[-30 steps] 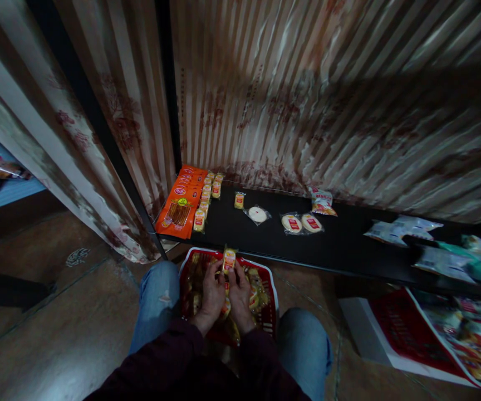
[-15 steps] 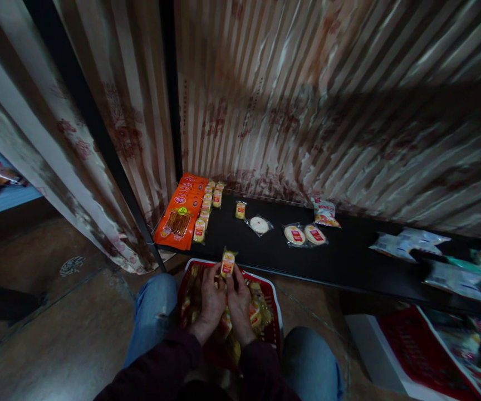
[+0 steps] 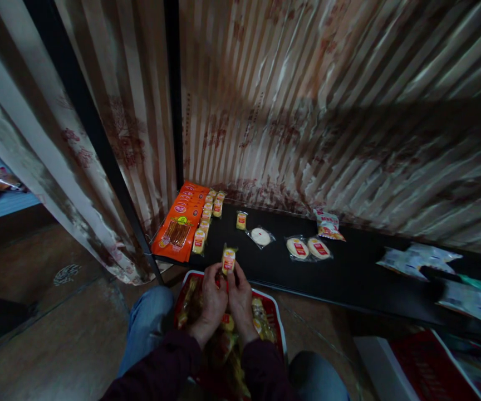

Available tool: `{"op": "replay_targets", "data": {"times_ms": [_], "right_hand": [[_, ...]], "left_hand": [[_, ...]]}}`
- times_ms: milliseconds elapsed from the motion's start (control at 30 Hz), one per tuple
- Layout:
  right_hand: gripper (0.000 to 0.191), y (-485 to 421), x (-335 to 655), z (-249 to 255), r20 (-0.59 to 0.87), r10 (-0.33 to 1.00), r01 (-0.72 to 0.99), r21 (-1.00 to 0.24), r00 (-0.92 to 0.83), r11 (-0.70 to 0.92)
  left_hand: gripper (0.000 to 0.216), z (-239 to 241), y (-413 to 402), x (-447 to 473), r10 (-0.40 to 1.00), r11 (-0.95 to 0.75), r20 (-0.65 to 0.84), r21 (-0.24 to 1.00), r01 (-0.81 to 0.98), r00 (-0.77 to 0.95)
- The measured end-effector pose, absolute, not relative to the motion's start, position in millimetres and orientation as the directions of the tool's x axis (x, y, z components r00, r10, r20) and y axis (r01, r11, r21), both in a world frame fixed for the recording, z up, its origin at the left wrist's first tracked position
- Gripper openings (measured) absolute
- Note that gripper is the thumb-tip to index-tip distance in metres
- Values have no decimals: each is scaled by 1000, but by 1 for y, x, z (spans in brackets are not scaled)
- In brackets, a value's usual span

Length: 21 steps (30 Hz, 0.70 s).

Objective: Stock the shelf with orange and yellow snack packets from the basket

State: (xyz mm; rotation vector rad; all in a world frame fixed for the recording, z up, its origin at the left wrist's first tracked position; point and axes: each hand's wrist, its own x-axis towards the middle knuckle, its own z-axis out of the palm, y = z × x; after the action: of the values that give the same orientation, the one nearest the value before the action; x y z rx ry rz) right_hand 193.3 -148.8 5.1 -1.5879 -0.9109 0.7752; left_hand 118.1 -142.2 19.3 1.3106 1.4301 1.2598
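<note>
Between the fingertips of both hands I hold a small yellow wrapped snack cake (image 3: 229,260) with a red and white label, upright. My left hand (image 3: 214,295) pinches its left side and my right hand (image 3: 239,295) its right side. Below my hands stands a red basket with a white rim (image 3: 283,328), holding several more yellow wrapped packs. Ahead, on the black shelf (image 3: 257,264), a row of matching yellow cakes (image 3: 199,240) lies along orange snack bags (image 3: 176,231). One single yellow cake (image 3: 241,220) lies apart, beside a round white wrapped cake (image 3: 260,236).
Two round wrapped cakes (image 3: 308,248) and a white-red snack bag (image 3: 329,225) lie mid-shelf. Silvery packets (image 3: 420,259) lie at the right. A red and white box (image 3: 416,362) is on the floor. Dark posts (image 3: 174,94) and a pleated curtain (image 3: 265,100) border the shelf.
The view has shifted slightly, so the shelf appears lower. Both hands still hold the yellow snack cake, which is now nearer the shelf's front edge in the picture.
</note>
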Motion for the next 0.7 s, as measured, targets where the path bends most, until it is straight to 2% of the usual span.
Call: {"op": "replay_targets", "data": {"times_ms": [200,533,700], "right_hand": [[60,-133,199,2,-8,871,146,-985,490,-91],[61,-114,200,-1,91,864,359,-927,495,-108],[60,-102,198,-4,111,870,390,-916,480,-98]], "left_hand": [[35,18,-132,124,985,-63,94,977,205,-146],[38,14,-113,126,980,-69,103,979,193,-172],[37,12,-101,123,981,-52,85,982,181,-175]]}}
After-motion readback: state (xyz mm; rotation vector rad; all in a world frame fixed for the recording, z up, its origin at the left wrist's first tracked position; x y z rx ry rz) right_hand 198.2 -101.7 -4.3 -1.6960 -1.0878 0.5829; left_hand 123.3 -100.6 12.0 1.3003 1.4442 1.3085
